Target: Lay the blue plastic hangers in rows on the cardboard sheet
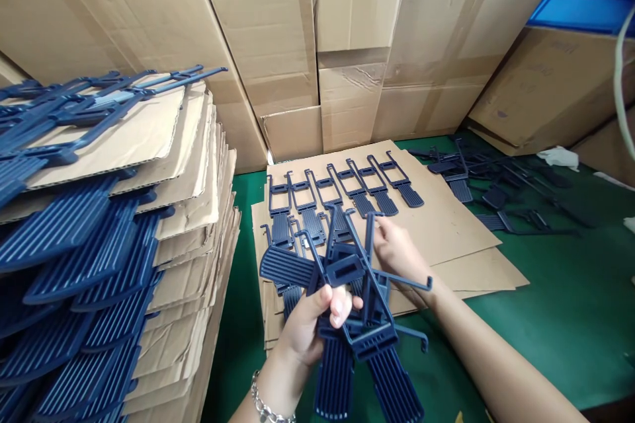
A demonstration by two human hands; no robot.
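Observation:
My left hand [310, 320] is closed around a loose bundle of dark blue plastic frames [370, 337], each with a ribbed paddle end and hooked arms. They cross at different angles above the cardboard sheet [436, 225]. Just behind the bundle is my right hand [397, 248], low over the sheet. Its fingers are curled, and the fingertips are hidden by the hooked arms, so what they grip cannot be made out. A row of similar frames [325, 188] lies side by side on the sheet, paddles toward me. More lie in front, partly covered by the bundle.
On the left rises a tall stack of cardboard layers [193, 238] with blue frames between them and on top. A loose pile of frames [501, 185] lies on the green table [560, 317] at right. Large cardboard boxes [278, 26] stand behind.

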